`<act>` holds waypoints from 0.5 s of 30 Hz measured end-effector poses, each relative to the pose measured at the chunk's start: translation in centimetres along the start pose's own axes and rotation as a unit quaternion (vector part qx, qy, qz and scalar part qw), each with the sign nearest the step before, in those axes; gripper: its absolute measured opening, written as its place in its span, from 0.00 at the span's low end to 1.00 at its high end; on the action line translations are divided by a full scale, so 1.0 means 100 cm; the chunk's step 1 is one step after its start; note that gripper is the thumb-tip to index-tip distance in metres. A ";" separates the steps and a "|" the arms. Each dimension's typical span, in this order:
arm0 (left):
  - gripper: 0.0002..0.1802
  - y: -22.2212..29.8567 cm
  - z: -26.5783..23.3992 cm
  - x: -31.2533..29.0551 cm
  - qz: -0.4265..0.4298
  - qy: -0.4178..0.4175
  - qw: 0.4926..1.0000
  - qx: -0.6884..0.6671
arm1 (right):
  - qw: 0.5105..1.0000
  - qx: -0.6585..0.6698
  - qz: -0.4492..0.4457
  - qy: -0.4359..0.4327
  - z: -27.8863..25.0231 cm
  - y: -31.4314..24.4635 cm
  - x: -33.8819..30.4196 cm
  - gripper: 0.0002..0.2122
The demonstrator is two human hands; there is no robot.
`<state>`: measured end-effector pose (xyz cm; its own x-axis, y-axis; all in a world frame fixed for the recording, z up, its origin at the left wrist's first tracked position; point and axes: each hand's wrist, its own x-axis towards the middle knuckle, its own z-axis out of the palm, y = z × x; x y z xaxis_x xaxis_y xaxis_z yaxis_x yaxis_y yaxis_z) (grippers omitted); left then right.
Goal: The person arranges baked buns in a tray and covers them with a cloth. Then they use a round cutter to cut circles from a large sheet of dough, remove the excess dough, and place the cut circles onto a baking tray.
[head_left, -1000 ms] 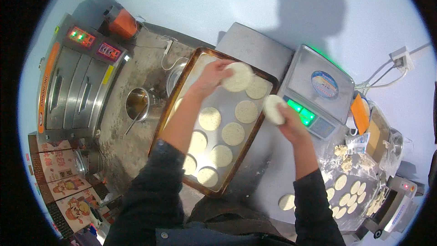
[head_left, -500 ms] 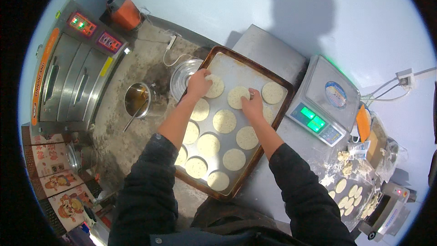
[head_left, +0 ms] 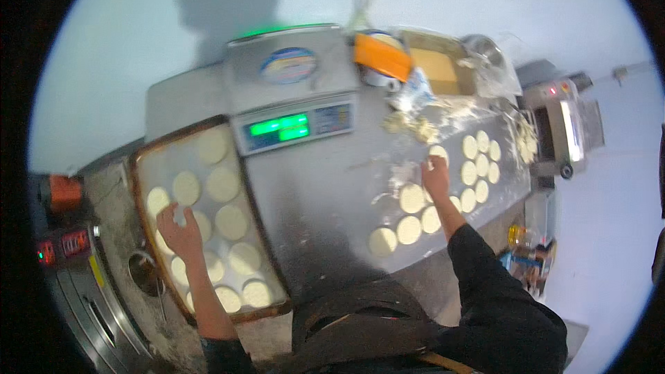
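Observation:
Several flat, pale dough rounds lie on a dark-rimmed baking tray [head_left: 258, 187] at the left. Over its left part hovers my left hand [head_left: 181, 232], fingers curved and apart, near a dough round [head_left: 158, 200]; I see nothing held in it. To the right, my right hand [head_left: 436, 181] is above the metal worktable [head_left: 325, 194], its fingers closed at the near edge of another dough round [head_left: 439, 154]. Around that hand lie more dough rounds [head_left: 411, 198], with smaller ones [head_left: 482, 165] farther right. Motion blur softens both hands.
A scale [head_left: 294, 97] with a lit green display stands behind the tray. Dough scraps [head_left: 415, 126], an orange piece [head_left: 382, 57] and a bin [head_left: 443, 62] are at the back. A metal machine [head_left: 557, 128] stands right; an oven [head_left: 90, 298] and a metal pot [head_left: 144, 271] are left.
The view has swung right, bringing the worktable to the middle. My right hand has left the tray for a dough round on the table. My left hand remains over the tray, now nearer its middle.

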<state>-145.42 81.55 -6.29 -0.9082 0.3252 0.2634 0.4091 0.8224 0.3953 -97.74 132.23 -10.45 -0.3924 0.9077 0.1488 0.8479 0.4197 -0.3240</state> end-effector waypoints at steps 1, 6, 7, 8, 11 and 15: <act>0.16 0.035 0.000 -0.019 -0.047 -0.019 0.998 -0.038 | 0.993 -0.063 0.091 -0.030 -0.009 0.024 0.020 0.24; 0.19 0.179 0.054 -0.105 0.065 -0.154 0.970 -0.177 | 0.977 0.029 0.138 -0.158 0.000 0.093 0.066 0.33; 0.20 0.215 0.060 -0.117 0.105 -0.180 0.962 -0.174 | 0.982 0.023 0.139 -0.125 0.006 0.093 0.064 0.33; 0.20 0.247 0.066 -0.133 0.123 -0.186 0.957 -0.185 | 0.986 0.015 0.140 -0.093 0.010 0.093 0.060 0.32; 0.20 0.308 0.084 -0.162 0.139 -0.248 0.933 -0.220 | 0.933 0.177 0.239 -0.203 0.010 0.079 0.065 0.30; 0.24 0.366 0.115 -0.181 0.149 -0.340 0.895 -0.247 | 0.937 0.184 0.215 -0.204 0.024 0.091 0.058 0.25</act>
<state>-115.05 111.14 -6.65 -0.5265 0.8432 -0.1089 0.4786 0.3998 0.7817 -93.16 141.34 -14.80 -0.2107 0.8851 -0.4149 0.8076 -0.0816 -0.5841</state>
